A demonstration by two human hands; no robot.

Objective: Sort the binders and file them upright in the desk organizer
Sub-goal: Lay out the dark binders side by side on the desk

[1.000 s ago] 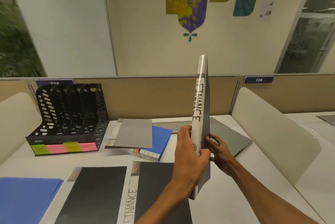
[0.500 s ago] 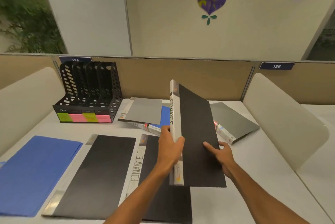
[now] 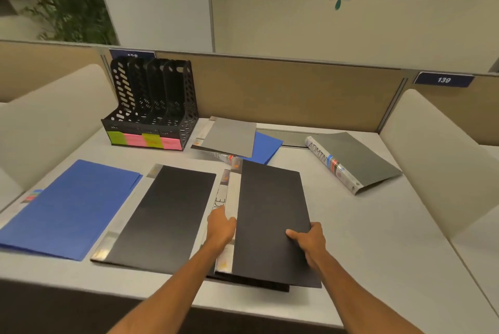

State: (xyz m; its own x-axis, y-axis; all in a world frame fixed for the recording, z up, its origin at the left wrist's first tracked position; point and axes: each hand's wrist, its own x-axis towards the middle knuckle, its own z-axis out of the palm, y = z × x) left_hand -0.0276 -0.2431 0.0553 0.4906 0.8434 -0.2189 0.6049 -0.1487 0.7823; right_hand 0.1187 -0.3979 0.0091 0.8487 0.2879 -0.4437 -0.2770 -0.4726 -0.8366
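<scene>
A black binder (image 3: 270, 220) with a silver spine lies flat on top of another black FINANCE binder (image 3: 221, 201) near the desk's front edge. My left hand (image 3: 222, 228) grips its spine side, and my right hand (image 3: 310, 239) holds its right edge with the thumb on the cover. A third black binder (image 3: 162, 214) lies flat to the left, and a blue folder (image 3: 70, 206) lies beyond it. The black desk organizer (image 3: 151, 106) with empty slots and coloured labels stands at the back left.
A grey binder (image 3: 229, 136) rests on a blue folder (image 3: 267, 144) behind the black ones. A grey ADMIN binder (image 3: 353, 160) lies at the right. Padded side dividers (image 3: 437, 155) flank the desk (image 3: 378, 239), and a partition wall closes the back.
The black binder went from upright in both hands to tilted, then down flat onto the FINANCE binder. My head turned downward and left.
</scene>
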